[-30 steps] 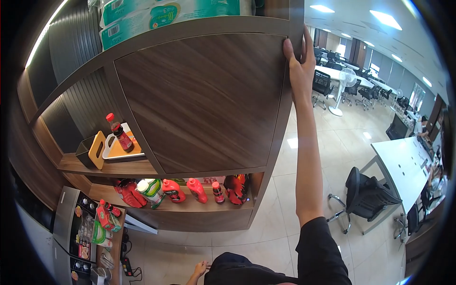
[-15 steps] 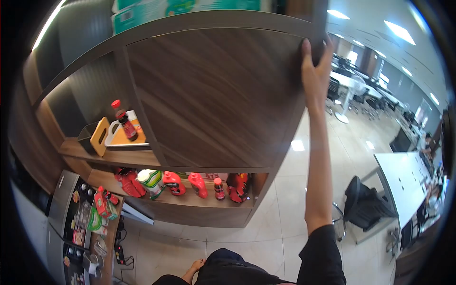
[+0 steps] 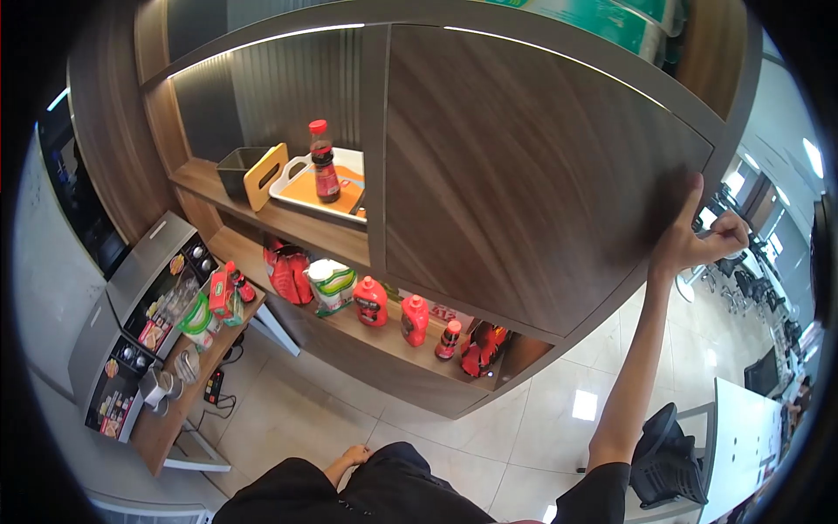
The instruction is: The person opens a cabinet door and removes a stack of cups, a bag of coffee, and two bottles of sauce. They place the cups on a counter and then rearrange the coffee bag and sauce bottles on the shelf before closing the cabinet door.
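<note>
My right hand point(image 3: 690, 240) is raised at the right edge of a dark wood cabinet door point(image 3: 541, 175). One digit, apparently the thumb, points up along the door face, while the other fingers bend away from it beside the cabinet; no object shows in this hand. The door sits flush in its frame. Low at my side hangs my left hand point(image 3: 355, 455), next to my dark clothing; its fingers are too small to read. Left of the door, a red-capped sauce bottle point(image 3: 324, 166) stands on a white and orange tray point(image 3: 288, 185).
Below the door, a shelf holds red bottles point(image 3: 371, 306), a white and green pack point(image 3: 330, 288) and red packs point(image 3: 482, 349). A narrow side table point(image 3: 161, 432) with cups and packages stands left. An office chair point(image 3: 668, 463) and white desk point(image 3: 733, 445) are lower right.
My view has swung, so the cabinet appears further right and its left shelves show more. My right hand's fingers, stretched up along the cabinet edge before, are now bent, with one digit extended.
</note>
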Demonstrator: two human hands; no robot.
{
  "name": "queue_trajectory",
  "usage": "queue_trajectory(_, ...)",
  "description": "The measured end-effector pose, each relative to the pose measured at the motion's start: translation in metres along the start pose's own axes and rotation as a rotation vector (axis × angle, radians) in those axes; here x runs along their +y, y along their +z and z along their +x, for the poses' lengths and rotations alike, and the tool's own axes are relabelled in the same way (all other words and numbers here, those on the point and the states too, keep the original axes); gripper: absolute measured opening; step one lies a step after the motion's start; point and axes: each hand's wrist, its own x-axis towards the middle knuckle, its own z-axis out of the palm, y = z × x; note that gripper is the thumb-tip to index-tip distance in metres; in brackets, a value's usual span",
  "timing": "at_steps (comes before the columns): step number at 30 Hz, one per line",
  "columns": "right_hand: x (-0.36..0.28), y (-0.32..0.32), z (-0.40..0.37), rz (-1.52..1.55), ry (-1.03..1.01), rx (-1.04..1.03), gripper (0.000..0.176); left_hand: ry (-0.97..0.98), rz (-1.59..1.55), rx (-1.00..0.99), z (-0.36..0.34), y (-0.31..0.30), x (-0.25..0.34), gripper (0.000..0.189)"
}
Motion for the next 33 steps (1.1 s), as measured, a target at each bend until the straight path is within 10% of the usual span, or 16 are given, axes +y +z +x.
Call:
queue_trajectory(3,-0.02,-0.003,-0.015,0.193,0.224,-0.229,0.05,0.044,-0.082,0.065,-0.006,0.003,-0.018,0.056)
queue_trajectory(12,-0.163,0.019,-0.061,1.016,-0.177,-1.023,0.045,-0.11,-0.019,0.075,-0.034,0.017,-0.053,0.058)
queue_trajectory(15,-0.142,0.052,-0.113,0.918,0.052,-1.094,0.046,-0.129,-0.048,0.13,-0.04,0.017,-0.052,0.053)
queue_trajectory(23,-0.169,0.037,-0.117,1.026,-0.124,-1.109,0.046,0.009,-0.449,0.325,-0.035,0.013,-0.034,0.031)
queue_trajectory(31,-0.184,0.024,-0.12,1.079,-0.025,-1.175,0.05,0.404,-0.646,0.806,-0.052,-0.11,0.18,0.021)
queue_trajectory(33,-0.183,0.033,-0.127,1.083,0.012,-1.166,0.052,0.776,-0.882,0.87,-0.054,-0.163,0.26,0.016)
